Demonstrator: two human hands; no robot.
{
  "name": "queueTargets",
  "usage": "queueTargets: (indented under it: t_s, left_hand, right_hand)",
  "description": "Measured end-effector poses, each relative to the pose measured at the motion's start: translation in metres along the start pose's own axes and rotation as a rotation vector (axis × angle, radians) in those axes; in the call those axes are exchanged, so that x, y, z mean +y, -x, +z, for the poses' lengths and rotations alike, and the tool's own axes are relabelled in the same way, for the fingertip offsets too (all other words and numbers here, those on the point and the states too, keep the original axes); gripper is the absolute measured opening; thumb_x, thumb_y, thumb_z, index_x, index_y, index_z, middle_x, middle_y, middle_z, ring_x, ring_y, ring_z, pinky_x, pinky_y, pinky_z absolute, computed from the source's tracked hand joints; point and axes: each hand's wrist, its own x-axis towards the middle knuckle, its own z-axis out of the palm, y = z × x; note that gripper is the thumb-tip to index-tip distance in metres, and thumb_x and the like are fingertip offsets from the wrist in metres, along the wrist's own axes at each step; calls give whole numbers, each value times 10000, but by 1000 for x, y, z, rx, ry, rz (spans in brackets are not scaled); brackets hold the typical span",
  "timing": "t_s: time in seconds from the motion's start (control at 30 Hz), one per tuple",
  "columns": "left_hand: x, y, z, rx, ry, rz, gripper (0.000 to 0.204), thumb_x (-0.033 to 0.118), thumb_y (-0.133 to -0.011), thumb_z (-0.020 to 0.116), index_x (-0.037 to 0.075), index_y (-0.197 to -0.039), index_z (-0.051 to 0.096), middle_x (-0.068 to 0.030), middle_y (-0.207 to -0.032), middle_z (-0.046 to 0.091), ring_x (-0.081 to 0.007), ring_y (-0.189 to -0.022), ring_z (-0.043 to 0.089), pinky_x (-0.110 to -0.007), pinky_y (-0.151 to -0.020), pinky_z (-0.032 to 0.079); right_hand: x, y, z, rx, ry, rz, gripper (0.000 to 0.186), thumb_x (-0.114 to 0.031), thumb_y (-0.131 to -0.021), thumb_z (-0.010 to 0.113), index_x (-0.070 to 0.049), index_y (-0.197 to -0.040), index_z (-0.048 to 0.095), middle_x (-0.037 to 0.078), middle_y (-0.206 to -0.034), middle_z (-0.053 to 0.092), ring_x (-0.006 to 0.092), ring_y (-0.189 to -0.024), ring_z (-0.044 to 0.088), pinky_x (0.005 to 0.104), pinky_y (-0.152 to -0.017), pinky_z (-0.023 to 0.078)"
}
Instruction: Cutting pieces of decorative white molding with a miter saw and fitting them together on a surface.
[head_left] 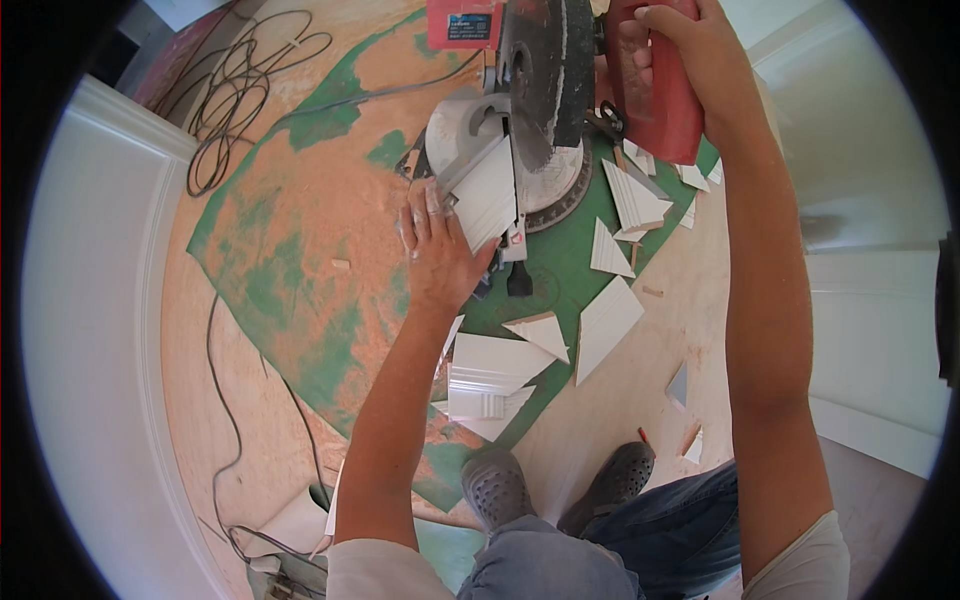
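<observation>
A miter saw stands on a green mat, with its dark round blade and guard (548, 75) above the pale turntable (560, 185). My right hand (712, 75) is closed around the red saw handle (655, 110). On the saw's base lies a white grooved moulding piece (488, 195), its right edge by the slot under the blade. My left hand (442, 250) holds this piece from its left and near side, thumb toward the front and fingers along its left edge. Whether the blade touches the moulding or is spinning, I cannot tell.
Several white moulding offcuts (610, 325) lie right of and in front of the saw. Sawdust covers much of the green mat (270, 270). A coiled black cable (235, 100) lies at the far left. My grey clogs (497, 487) stand at the mat's near edge.
</observation>
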Motion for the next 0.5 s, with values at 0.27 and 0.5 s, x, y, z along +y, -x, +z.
queueTargets:
  t_s: [0.27,0.5]
  left_hand:
    - [2,1,-1,-16,13,-70,835,587,-872,798,-129,-1273,644,-264,-1711,329,-413,-1619,251,-633,-1323,101]
    - [2,4,0,-9,25,-123,860,604,-866,800,-136,-1270,630,-299,-1703,318,-474,-1601,246,-659,-1314,94]
  right_hand:
    - [10,24,3,-31,-142,-27,546,-15,-901,611,3,-1431,480,121,-777,620,215,-564,595,342,-525,523]
    - [26,49,2,63,175,38,483,-250,-1002,670,-42,-1432,598,72,-890,743,143,-682,681,314,-603,562]
